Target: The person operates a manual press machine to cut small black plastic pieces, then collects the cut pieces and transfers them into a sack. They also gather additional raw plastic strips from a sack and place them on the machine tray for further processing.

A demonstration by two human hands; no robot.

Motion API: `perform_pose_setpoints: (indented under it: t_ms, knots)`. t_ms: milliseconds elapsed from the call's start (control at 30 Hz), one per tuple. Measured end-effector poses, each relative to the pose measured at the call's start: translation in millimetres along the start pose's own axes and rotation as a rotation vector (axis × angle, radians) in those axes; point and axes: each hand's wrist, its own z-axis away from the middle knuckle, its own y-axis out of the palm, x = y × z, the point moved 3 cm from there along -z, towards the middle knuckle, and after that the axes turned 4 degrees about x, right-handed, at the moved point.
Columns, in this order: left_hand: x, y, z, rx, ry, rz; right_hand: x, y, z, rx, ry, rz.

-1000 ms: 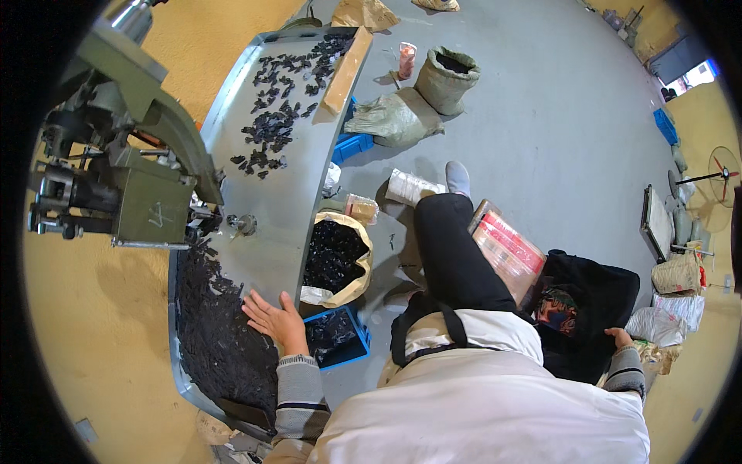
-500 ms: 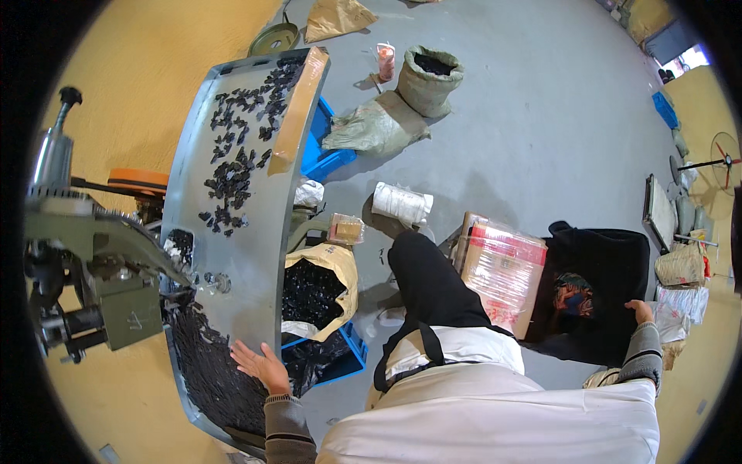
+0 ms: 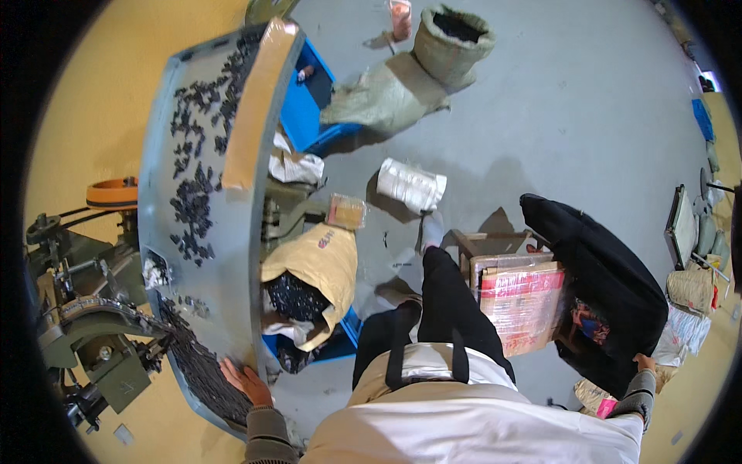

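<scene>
My left hand (image 3: 246, 384) lies with fingers stretched on the near end of a grey metal worktable (image 3: 224, 286), beside a heap of small dark pieces (image 3: 205, 363). Nothing shows in its grasp. At the right, my right hand (image 3: 643, 362) has its fingers closed on the edge of a black garment (image 3: 610, 271), which shows a colourful patterned patch. The garment hangs beside a plastic-wrapped carton (image 3: 522, 301) that rests on a wooden stool (image 3: 468, 247). More dark pieces (image 3: 193, 205) are scattered over the table's far part.
A green machine (image 3: 108, 340) stands left of the table. Along the table's right side are an open paper sack (image 3: 332, 255) of black pieces and blue crates (image 3: 305, 116). Farther off stand woven sacks (image 3: 394, 93). A white wrapped roll (image 3: 410, 185) lies on the floor by my foot.
My left hand has come down flatter onto the table's near end. The black garment has shifted and tilted with my right hand on it. My legs have straightened and the view has turned.
</scene>
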Motion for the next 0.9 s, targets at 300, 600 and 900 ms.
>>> perform_pose_setpoints:
  t_ms: [300,600,900]
  knots:
    - [-8,-2,-4,-0.079,0.093,-0.274,42,-5,41,-0.708,-0.388,0.764]
    - [-8,-4,0,-0.106,0.164,-0.214,180,316,339,0.088,-1.191,0.084]
    - [5,16,-7,-0.159,0.010,0.215,131,755,348,0.997,-0.991,0.558]
